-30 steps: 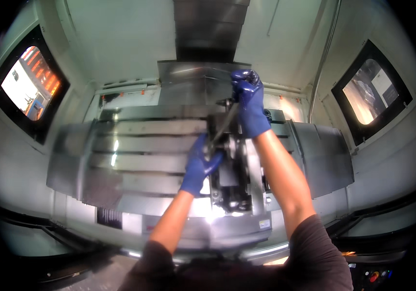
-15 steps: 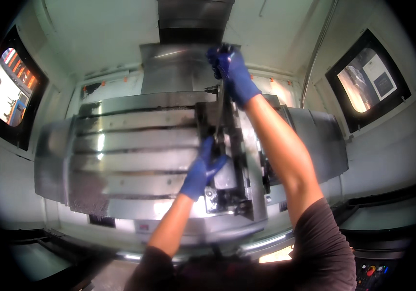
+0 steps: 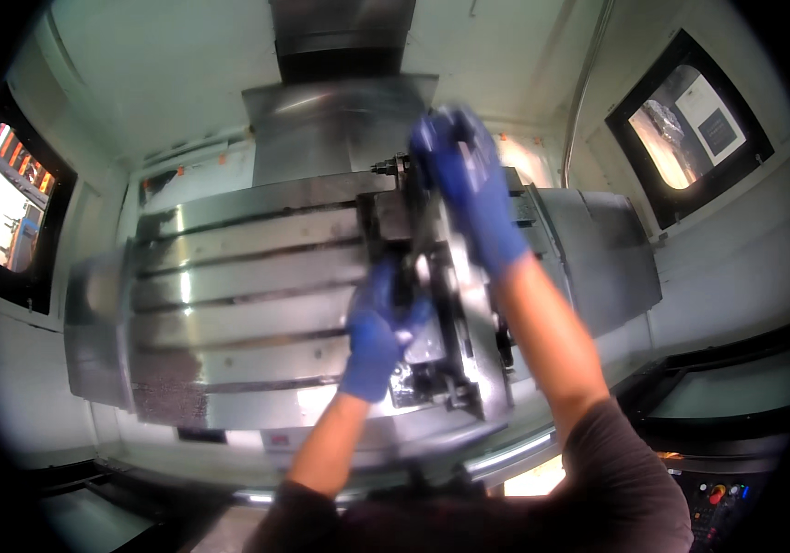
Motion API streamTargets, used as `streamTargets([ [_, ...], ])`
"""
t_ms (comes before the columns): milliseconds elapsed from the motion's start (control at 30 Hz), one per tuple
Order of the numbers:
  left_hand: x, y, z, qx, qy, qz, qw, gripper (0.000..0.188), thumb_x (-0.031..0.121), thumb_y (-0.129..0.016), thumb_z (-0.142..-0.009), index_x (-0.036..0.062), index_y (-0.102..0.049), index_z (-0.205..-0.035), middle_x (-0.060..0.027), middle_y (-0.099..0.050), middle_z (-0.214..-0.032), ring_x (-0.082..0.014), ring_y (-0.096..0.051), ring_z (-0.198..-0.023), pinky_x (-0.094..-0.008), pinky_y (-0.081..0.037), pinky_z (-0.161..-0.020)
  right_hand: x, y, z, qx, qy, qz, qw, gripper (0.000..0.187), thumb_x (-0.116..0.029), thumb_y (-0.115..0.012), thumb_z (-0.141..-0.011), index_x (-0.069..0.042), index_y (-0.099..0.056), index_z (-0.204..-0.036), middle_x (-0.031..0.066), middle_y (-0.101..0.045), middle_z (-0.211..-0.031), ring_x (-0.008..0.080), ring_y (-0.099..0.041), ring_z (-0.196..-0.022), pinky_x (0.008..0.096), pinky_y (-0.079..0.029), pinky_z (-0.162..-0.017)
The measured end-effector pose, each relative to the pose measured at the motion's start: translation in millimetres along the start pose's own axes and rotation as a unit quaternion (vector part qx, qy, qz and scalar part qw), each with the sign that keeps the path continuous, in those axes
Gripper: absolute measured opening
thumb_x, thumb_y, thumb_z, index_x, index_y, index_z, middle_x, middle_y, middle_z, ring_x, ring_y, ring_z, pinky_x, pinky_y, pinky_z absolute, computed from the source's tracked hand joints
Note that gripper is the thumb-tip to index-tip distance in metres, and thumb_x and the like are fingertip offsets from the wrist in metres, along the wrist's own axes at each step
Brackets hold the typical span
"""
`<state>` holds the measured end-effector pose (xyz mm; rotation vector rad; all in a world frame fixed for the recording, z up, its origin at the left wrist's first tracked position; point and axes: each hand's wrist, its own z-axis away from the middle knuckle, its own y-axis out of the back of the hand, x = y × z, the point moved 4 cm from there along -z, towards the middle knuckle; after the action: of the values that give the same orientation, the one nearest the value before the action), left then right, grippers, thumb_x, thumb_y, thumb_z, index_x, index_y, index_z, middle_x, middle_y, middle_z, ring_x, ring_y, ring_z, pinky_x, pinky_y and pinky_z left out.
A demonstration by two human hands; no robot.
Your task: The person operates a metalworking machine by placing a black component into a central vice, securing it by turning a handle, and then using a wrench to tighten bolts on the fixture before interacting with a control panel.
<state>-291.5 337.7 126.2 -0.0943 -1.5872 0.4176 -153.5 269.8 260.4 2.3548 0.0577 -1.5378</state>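
In a blue glove, my right hand (image 3: pixel 459 180) is raised over the far end of a dark metal vise (image 3: pixel 455 318) on the machine table (image 3: pixel 257 304). Its fingers are closed round a long metal tool (image 3: pixel 441 221) that slants down toward the vise's middle; blur hides its exact kind. My left hand (image 3: pixel 377 336), gloved in blue too, is lower, against the vise's left side near the tool's lower end. Its fingers are bent about a dark part there, smeared by motion, so a grip cannot be made out.
Long slots run across the table left of the vise. A bolt-like fitting (image 3: pixel 386 168) sticks out at the vise's far end. Pale enclosure walls with a left window (image 3: pixel 8 198) and a right window (image 3: pixel 690 129) surround it. A control panel (image 3: pixel 718 502) is at lower right.
My right hand has come nearer and slightly right, from a raised fist over the vise's far end. My left hand's spread thumb and fingers have curled in. The whole view has tilted slightly.
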Motion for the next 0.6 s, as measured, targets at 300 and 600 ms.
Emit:
streamTargets([
  [300,-4,-43,-22,-0.097,-0.222,-0.179,0.954,0.038,0.022,-0.051,-0.092,0.0036,-0.052,-0.126,-0.01,-0.057,-0.117,-0.0203,-0.056,-0.105,-0.0328,-0.043,-0.094,-15,17,132,-0.047,0.233,0.071,0.969,0.026,-0.01,-0.051,-0.089,-0.001,-0.059,-0.113,0.0157,-0.062,-0.11,0.0295,-0.059,-0.104,0.038,-0.043,-0.096],
  [600,26,-20,-89,0.05,-0.378,-0.448,0.809,0.027,0.004,-0.041,-0.094,-0.0022,-0.061,-0.111,-0.0197,-0.064,-0.104,-0.0282,-0.061,-0.096,-0.0306,-0.048,-0.086,-16,-23,38,0.052,0.428,0.423,0.797,0.015,-0.011,-0.053,-0.09,-0.004,-0.06,-0.101,0.014,-0.061,-0.089,0.0246,-0.059,-0.087,0.0406,-0.047,-0.08],
])
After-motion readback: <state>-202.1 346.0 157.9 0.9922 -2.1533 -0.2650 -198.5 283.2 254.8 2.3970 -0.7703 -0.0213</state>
